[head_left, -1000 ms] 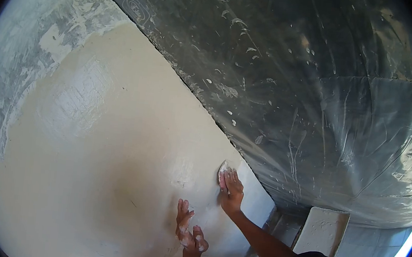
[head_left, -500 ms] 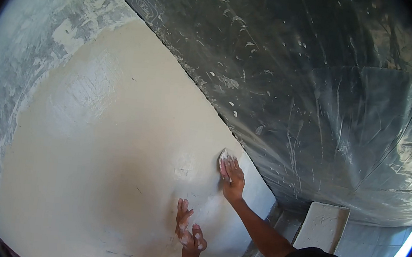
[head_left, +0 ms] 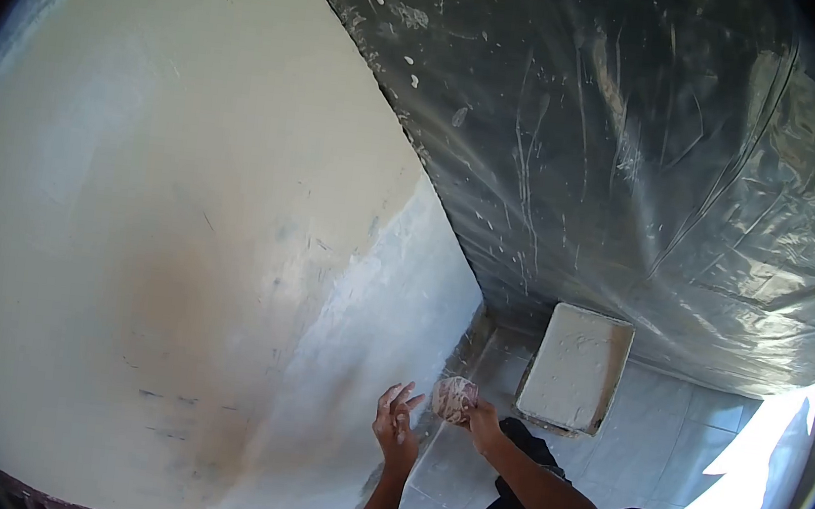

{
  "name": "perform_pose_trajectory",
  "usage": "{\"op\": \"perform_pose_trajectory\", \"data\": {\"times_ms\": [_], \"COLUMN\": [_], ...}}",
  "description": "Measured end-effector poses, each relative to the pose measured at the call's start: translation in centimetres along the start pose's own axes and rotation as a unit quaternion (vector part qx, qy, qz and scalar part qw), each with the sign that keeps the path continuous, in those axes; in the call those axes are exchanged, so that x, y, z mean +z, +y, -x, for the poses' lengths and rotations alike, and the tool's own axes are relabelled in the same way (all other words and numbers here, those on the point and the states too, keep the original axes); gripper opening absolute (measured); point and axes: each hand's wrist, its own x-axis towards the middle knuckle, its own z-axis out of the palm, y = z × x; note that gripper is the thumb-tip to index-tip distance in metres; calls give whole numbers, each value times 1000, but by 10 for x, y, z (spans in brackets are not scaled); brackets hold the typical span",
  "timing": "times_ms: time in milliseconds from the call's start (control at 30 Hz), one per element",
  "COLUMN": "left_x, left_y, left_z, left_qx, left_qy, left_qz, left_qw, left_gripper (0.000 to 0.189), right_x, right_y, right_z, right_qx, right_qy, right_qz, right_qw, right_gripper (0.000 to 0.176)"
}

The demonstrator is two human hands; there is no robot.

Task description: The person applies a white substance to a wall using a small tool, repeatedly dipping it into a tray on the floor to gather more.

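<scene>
My right hand point(head_left: 481, 423) grips a round, pinkish pad point(head_left: 454, 400) smeared with white paste, held away from the wall near its lower right corner. Just left of the pad, my left hand point(head_left: 398, 424) is raised with its fingers apart, holding nothing, and white paste marks its skin. The wall point(head_left: 132, 226) has a smooth cream coat over much of it, with a paler blue-white part at the lower right.
A rectangular tray point(head_left: 564, 370) of white paste lies on the grey tiled floor point(head_left: 636, 447) at the right. Dark plastic sheeting point(head_left: 557, 151) with white splashes hangs along the upper right. Bright light falls on the floor at the far right.
My right hand and the pad have come off the wall and moved down, near my left hand. The view has shifted, showing more floor and all of the tray.
</scene>
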Motion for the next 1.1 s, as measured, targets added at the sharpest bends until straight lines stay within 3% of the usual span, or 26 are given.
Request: {"op": "perform_pose_trajectory", "data": {"times_ms": [33, 100, 200, 367, 433, 467, 533, 567, 600, 633, 700, 800, 933, 1000, 1100], "left_x": [6, 20, 50, 98, 112, 121, 136, 146, 158, 171, 194, 234, 275, 287, 295], "left_y": [-15, -45, -99, -116, -130, -139, -155, -163, -171, -182, -205, -221, -238, -245, -252], "left_z": [19, 53, 108, 152, 166, 172, 190, 201, 214, 227, 252, 276, 296, 299, 299], "left_qx": [-20, -143, -144, -280, -325, -338, -434, -435, -452, -424, -417, -476, -566, -572, -568], "left_qy": [1, -38, -73, -93, -91, -90, -101, -99, -96, -86, -108, -91, -45, -53, -42], "left_qz": [7, -48, -76, -70, -66, -57, -59, -48, -42, -10, 19, 35, 139, 156, 174], "left_qw": [1000, 988, 984, 953, 939, 935, 893, 894, 886, 902, 902, 874, 811, 804, 803], "left_gripper": [32, 24, 14, 9, 20, 20, 18, 19, 19, 20, 33, 40, 62, 68, 70], "right_x": [-19, -62, -109, -180, -227, -232, -219, -226, -259, -280, -314, -351, -389, -410, -427], "right_y": [-5, -12, -17, 0, 16, 4, -42, -57, -58, -74, -97, -118, -111, -94, -71], "right_z": [7, 18, 43, 65, 66, 72, 85, 83, 74, 63, 52, 32, 23, 37, 76], "right_qx": [10, 18, -44, -23, -14, -5, -27, -50, -203, -265, -254, -273, -264, -220, -203], "right_qy": [17, 26, 17, 127, 163, 171, 191, 179, 126, 75, 69, 67, -6, -29, -21], "right_qz": [8, -70, -83, -75, 239, 250, 572, 569, 623, 676, 790, 859, 871, 899, 892], "right_qw": [1000, 997, 995, 989, 957, 953, 798, 801, 745, 683, 553, 427, 414, 378, 404], "right_gripper": [31, 41, 42, 40, 37, 37, 32, 30, 34, 39, 43, 38, 36, 37, 39]}}
